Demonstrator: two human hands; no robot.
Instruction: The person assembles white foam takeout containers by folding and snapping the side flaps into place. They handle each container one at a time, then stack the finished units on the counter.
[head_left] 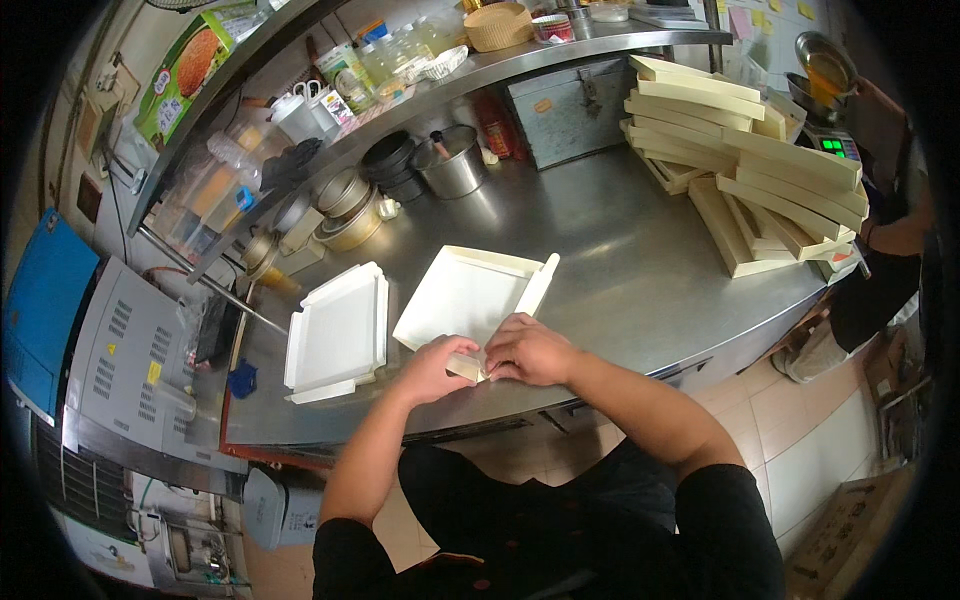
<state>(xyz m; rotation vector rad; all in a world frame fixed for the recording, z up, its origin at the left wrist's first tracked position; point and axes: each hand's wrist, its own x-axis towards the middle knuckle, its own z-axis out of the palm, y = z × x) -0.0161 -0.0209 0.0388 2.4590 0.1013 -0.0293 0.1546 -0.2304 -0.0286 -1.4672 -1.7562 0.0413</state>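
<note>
A shallow cardboard box point(465, 290), white inside and cream outside, lies on the steel worktop in front of me. Its far and left walls stand up, and a flap sticks out at its right corner. My left hand point(440, 368) grips the near wall, thumb and fingers closed around the cardboard. Beside it, my right hand point(530, 350) pinches the near right corner of the same box with bent fingers. Both hands partly hide that corner. To the left lie unfolded box blanks point(335, 335) with white faces and side flaps, apparently stacked.
Cream folded boxes point(740, 140) are piled at the back right. Steel pots point(450, 165) and round tins point(350, 205) stand along the back, near a grey metal case point(570, 115). A loaded shelf point(400, 100) overhangs the worktop. Another person point(895, 230) stands at the far right.
</note>
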